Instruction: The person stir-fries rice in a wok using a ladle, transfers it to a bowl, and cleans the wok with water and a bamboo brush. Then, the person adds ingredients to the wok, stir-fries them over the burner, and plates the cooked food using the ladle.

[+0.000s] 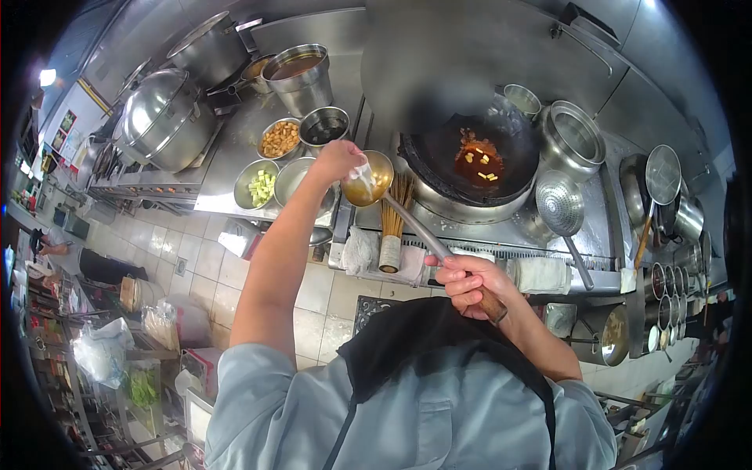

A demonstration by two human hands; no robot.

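Note:
My right hand (476,287) grips the wooden end of a long-handled ladle (419,225). The ladle's bowl reaches up to the left and holds a yellowish liquid. Over that bowl, my left hand (343,162) has its fingers bunched together, with a white, wet-looking mass at the fingertips; what it is I cannot make out. Right of the ladle, a black wok (513,145) sits on the burner with reddish sauce (478,157) and several pale yellow pieces in it. Close to my left hand are a steel bowl (291,182) and a pot of dark liquid (324,125).
A bowl of browned cubes (280,139) and a bowl of green cubes (262,186) stand at the left. Beside the wok lies a perforated skimmer (560,205). A bamboo brush (392,235) and folded cloths (540,276) line the front edge. A tall pot (301,90) stands behind.

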